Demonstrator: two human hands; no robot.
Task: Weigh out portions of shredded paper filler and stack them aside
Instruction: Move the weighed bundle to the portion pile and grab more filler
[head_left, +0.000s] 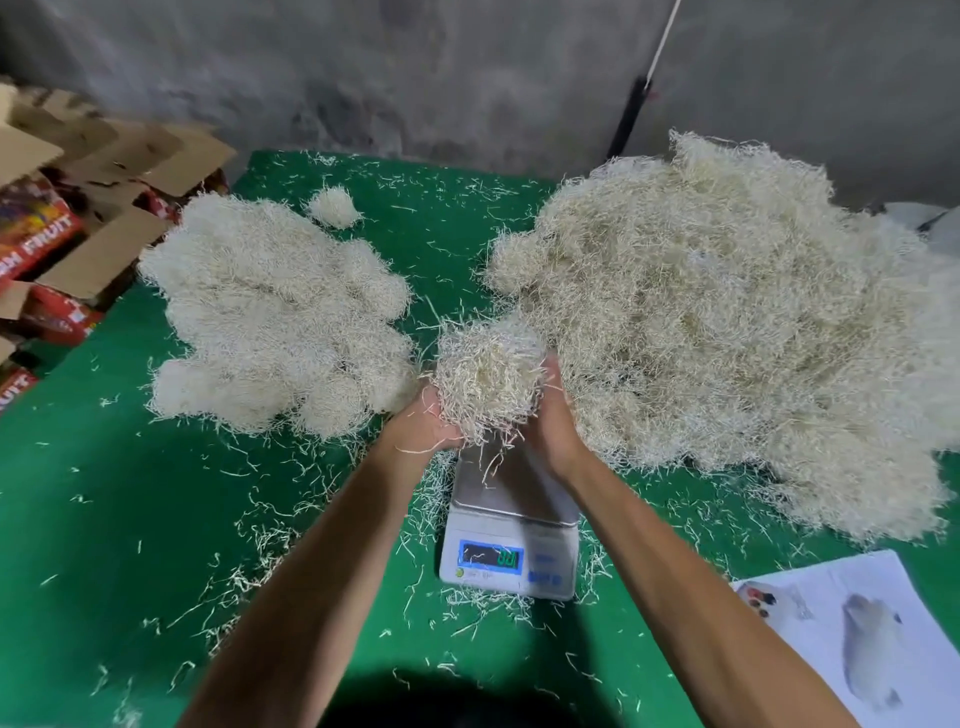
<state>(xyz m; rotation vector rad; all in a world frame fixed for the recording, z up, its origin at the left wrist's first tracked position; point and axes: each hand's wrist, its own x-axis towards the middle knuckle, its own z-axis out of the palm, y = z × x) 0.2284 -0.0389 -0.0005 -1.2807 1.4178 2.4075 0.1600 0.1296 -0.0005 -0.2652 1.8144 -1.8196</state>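
Observation:
A clump of shredded paper (488, 379) is held between my left hand (423, 423) and my right hand (550, 421), just above the steel pan of a white digital scale (511, 525). Both hands cup the clump from its sides, with most of the fingers hidden in the paper. The scale's display is lit, its digits too blurred to read. To the right lies a big loose heap of shredded paper (727, 322). On the left sit several rounded portions packed together (270, 317), with one small ball (335, 207) behind them.
A green cloth (130, 519) covers the work surface, strewn with loose paper strands. Open cardboard fruit boxes (67, 218) stand past the left edge. A printed white sheet (852, 639) lies at the near right. A grey wall rises behind.

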